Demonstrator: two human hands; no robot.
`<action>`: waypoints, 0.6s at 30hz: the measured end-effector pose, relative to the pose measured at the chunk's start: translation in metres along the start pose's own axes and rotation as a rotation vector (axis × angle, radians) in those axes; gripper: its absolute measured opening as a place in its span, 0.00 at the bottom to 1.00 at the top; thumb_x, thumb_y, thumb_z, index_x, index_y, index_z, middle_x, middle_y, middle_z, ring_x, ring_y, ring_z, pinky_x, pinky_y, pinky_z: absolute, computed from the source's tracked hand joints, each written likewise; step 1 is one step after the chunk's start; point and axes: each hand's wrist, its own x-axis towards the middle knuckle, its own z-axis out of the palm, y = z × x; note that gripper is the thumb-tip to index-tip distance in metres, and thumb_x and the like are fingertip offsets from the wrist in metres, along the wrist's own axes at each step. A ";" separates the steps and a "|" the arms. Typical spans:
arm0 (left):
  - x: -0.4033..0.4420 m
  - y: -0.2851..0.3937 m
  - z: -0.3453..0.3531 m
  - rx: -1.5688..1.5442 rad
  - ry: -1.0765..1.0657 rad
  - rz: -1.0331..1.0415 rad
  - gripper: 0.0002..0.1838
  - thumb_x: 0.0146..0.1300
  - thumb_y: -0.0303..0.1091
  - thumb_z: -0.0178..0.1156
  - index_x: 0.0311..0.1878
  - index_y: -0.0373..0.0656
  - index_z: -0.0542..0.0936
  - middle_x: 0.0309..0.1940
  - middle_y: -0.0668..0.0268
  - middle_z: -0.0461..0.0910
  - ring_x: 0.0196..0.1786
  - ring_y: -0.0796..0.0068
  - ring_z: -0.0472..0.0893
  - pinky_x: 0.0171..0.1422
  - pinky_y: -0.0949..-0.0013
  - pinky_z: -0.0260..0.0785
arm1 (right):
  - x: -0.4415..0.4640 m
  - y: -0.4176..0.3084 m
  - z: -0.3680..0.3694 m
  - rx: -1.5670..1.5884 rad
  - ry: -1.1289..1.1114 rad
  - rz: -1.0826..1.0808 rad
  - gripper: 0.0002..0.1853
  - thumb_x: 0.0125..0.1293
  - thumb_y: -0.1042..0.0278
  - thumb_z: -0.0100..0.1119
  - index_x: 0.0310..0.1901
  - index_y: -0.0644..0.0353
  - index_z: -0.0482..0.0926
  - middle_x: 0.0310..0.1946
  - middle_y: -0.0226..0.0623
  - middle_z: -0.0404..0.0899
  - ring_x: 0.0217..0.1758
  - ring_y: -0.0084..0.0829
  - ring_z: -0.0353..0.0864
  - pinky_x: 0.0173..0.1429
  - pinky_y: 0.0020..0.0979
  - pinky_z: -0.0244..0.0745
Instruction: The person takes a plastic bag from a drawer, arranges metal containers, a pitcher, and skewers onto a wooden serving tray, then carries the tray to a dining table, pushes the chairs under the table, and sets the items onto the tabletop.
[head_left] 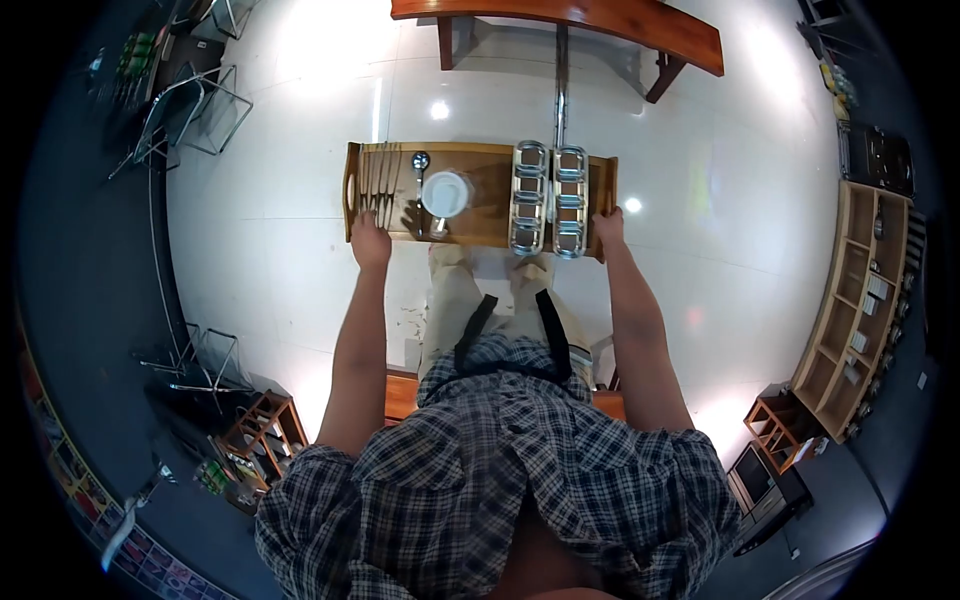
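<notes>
- The step in hand looks like holding a laden wooden tray (pixel 490 205) by its two ends, out in front of the body
- The left hand (pixel 370 243) has its grip closed on the near left corner of the tray, with fingertips close to the lower ends of some slim utensils (pixel 376 185) laid side by side
- The right hand (pixel 608 228) grasps the right end of the tray, its grip bent around the end board
- The tray spans the gap between the hands, above the lower legs and feet; whether anything supports it underneath cannot be told
- On it, right of the slim utensils, lies a ladle (pixel 420 165), bowl end away from the body, and beside that a round white dish (pixel 444 194), with a small clear item near the front edge, too small to name
- Two metal racks (pixel 529 195) stand side by side toward the right end, each with four openings in a row
- As a judgement, any move from here calls for both ends at one height, since the racks load the right side and the ladle could slide
</notes>
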 end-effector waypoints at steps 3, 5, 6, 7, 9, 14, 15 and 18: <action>0.040 -0.052 0.003 -0.031 -0.079 -0.190 0.19 0.50 0.25 0.51 0.49 0.40 0.71 0.48 0.51 0.72 0.50 0.50 0.72 0.53 0.56 0.66 | -0.014 -0.012 -0.002 -0.029 0.061 0.018 0.30 0.46 0.66 0.57 0.54 0.69 0.65 0.50 0.57 0.70 0.54 0.50 0.71 0.58 0.39 0.66; 0.080 -0.081 0.006 -0.042 -0.263 -0.378 0.21 0.53 0.31 0.53 0.53 0.39 0.69 0.50 0.50 0.72 0.54 0.50 0.71 0.56 0.56 0.65 | -0.010 -0.033 0.006 0.000 0.118 0.022 0.29 0.47 0.66 0.57 0.53 0.69 0.66 0.49 0.57 0.71 0.53 0.51 0.71 0.57 0.39 0.67; 0.091 -0.090 0.004 -0.041 -0.271 -0.371 0.21 0.53 0.31 0.53 0.53 0.39 0.69 0.50 0.50 0.72 0.54 0.50 0.71 0.56 0.56 0.65 | -0.014 -0.037 0.007 -0.043 0.173 0.003 0.29 0.46 0.66 0.57 0.51 0.69 0.67 0.46 0.56 0.73 0.50 0.49 0.73 0.54 0.39 0.69; 0.067 -0.072 0.011 -0.064 -0.388 -0.443 0.22 0.53 0.35 0.55 0.52 0.37 0.69 0.49 0.48 0.73 0.53 0.49 0.72 0.56 0.57 0.66 | -0.023 0.003 -0.020 -0.070 0.252 -0.024 0.28 0.45 0.65 0.57 0.50 0.70 0.67 0.43 0.54 0.75 0.47 0.48 0.76 0.51 0.38 0.71; 0.099 -0.093 0.035 -0.126 -0.592 -0.518 0.25 0.54 0.40 0.57 0.52 0.33 0.68 0.45 0.46 0.75 0.52 0.50 0.74 0.55 0.58 0.67 | -0.007 0.010 -0.018 -0.093 0.316 -0.014 0.28 0.45 0.65 0.57 0.50 0.71 0.67 0.43 0.55 0.75 0.47 0.49 0.76 0.51 0.39 0.71; 0.080 -0.097 0.083 -0.363 -0.565 -0.552 0.22 0.51 0.39 0.57 0.44 0.31 0.71 0.32 0.53 0.77 0.33 0.62 0.79 0.37 0.64 0.70 | -0.013 0.019 -0.049 -0.126 0.265 0.093 0.32 0.47 0.62 0.57 0.55 0.68 0.64 0.48 0.56 0.72 0.52 0.53 0.71 0.57 0.42 0.68; 0.077 -0.099 0.087 -0.441 -0.492 -0.555 0.22 0.51 0.40 0.57 0.43 0.30 0.72 0.29 0.54 0.77 0.30 0.64 0.79 0.34 0.65 0.69 | -0.017 0.014 -0.053 -0.108 0.253 0.089 0.33 0.48 0.61 0.56 0.57 0.67 0.64 0.48 0.56 0.72 0.52 0.52 0.72 0.57 0.41 0.68; 0.088 -0.083 0.055 -0.300 -0.590 -0.559 0.23 0.49 0.39 0.56 0.44 0.30 0.73 0.39 0.46 0.78 0.45 0.52 0.78 0.49 0.60 0.69 | -0.020 -0.002 -0.049 -0.163 0.321 0.136 0.32 0.49 0.60 0.56 0.56 0.66 0.65 0.47 0.55 0.74 0.50 0.49 0.74 0.56 0.40 0.68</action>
